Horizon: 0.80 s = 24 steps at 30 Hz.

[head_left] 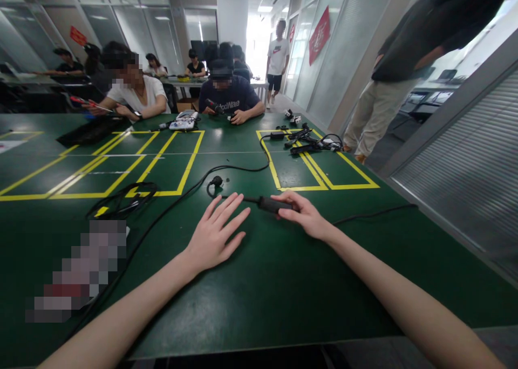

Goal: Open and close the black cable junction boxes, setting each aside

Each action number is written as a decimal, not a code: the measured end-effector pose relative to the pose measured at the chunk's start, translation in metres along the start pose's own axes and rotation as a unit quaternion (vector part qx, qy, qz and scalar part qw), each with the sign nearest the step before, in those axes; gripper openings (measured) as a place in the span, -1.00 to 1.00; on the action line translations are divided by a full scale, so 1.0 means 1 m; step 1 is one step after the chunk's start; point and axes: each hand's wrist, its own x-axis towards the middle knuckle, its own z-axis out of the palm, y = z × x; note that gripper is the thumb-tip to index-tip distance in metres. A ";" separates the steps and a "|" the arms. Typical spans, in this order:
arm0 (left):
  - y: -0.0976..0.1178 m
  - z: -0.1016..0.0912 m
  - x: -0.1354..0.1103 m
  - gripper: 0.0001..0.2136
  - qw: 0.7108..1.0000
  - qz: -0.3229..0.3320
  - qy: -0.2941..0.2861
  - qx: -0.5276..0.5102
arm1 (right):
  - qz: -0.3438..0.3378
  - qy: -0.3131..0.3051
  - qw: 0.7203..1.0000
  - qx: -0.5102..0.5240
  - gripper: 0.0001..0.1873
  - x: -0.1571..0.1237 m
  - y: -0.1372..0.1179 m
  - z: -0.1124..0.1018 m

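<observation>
My right hand (301,212) grips a black power adapter brick (275,205) between thumb and fingers, just above the green table (259,304). From the brick's left end a black cable runs toward my left hand (220,231), which lies flat with its fingers spread beside that cable. Whether those fingertips touch the cable I cannot tell. Just beyond them is a round black plug end (217,181) with a short loop of cord. Another length of black cord (376,213) stretches over the table to the right of my right hand.
Coiled black cable (121,200) lies at left, above a blurred-out object (81,277). Yellow tape (190,164) marks rectangles on the table. Adapters and cords (305,142) are heaped at the far right. Across the table sit two people; another person (404,56) stands at right.
</observation>
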 end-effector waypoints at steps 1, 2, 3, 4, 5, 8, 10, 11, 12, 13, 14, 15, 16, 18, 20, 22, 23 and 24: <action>0.000 0.000 -0.001 -0.58 1.000 -0.009 0.004 0.008 | 0.017 0.033 0.999 0.033 -0.62 0.002 0.002 -0.009; 0.000 0.002 -0.002 -0.63 1.000 -0.015 0.001 0.010 | 0.028 0.072 0.995 0.060 -0.62 0.004 0.003 -0.018; -0.001 0.004 -0.003 -0.69 1.000 -0.014 -0.010 0.005 | 0.029 0.120 0.989 0.079 -0.62 0.006 0.005 -0.028; -0.003 0.007 -0.005 -0.74 1.000 -0.012 -0.024 -0.009 | 0.022 0.173 0.980 0.092 -0.61 0.008 0.007 -0.038; -0.004 0.010 -0.007 -0.77 0.999 -0.014 -0.034 -0.030 | 0.006 0.228 0.969 0.099 -0.59 0.009 0.010 -0.050; -0.007 0.017 -0.011 -0.79 0.995 -0.045 -0.057 -0.075 | -0.048 0.374 0.924 0.059 -0.54 0.009 0.019 -0.085; -0.008 0.018 -0.011 -0.80 0.993 -0.058 -0.068 -0.081 | -0.062 0.447 0.892 -0.027 -0.55 0.005 0.026 -0.107; -0.007 0.018 -0.011 -0.81 0.992 -0.060 -0.071 -0.082 | -0.054 0.467 0.879 -0.086 -0.55 0.001 0.031 -0.116; -0.007 0.017 -0.010 -0.81 0.992 -0.060 -0.072 -0.083 | -0.036 0.475 0.866 -0.154 -0.56 -0.004 0.035 -0.124; -0.007 0.017 -0.010 -0.81 0.992 -0.059 -0.072 -0.086 | -0.004 0.471 0.853 -0.226 -0.56 -0.009 0.040 -0.130; -0.007 0.016 -0.010 -0.81 0.992 -0.059 -0.071 -0.089 | 0.039 0.457 0.839 -0.292 -0.56 -0.013 0.045 -0.135; -0.007 0.016 -0.010 -0.81 0.992 -0.059 -0.071 -0.091 | 0.088 0.436 0.825 -0.347 -0.56 -0.018 0.049 -0.138; -0.007 0.015 -0.010 -0.81 0.991 -0.058 -0.072 -0.093 | 0.137 0.411 0.813 -0.389 -0.56 -0.021 0.053 -0.140; -0.008 0.015 -0.011 -0.81 0.991 -0.059 -0.074 -0.095 | 0.223 0.362 0.794 -0.435 -0.53 -0.024 0.060 -0.141; -0.008 0.015 -0.011 -0.82 0.990 -0.061 -0.077 -0.098 | 0.276 0.337 0.774 -0.459 -0.51 -0.024 0.065 -0.141; -0.008 0.014 -0.011 -0.82 0.990 -0.064 -0.078 -0.101 | 0.301 0.341 0.751 -0.478 -0.49 -0.022 0.067 -0.142; -0.007 0.014 -0.011 -0.82 0.989 -0.065 -0.080 -0.102 | 0.305 0.350 0.741 -0.485 -0.48 -0.021 0.068 -0.142; -0.007 0.013 -0.011 -0.82 0.989 -0.067 -0.082 -0.104 | 0.306 0.358 0.733 -0.490 -0.48 -0.021 0.069 -0.143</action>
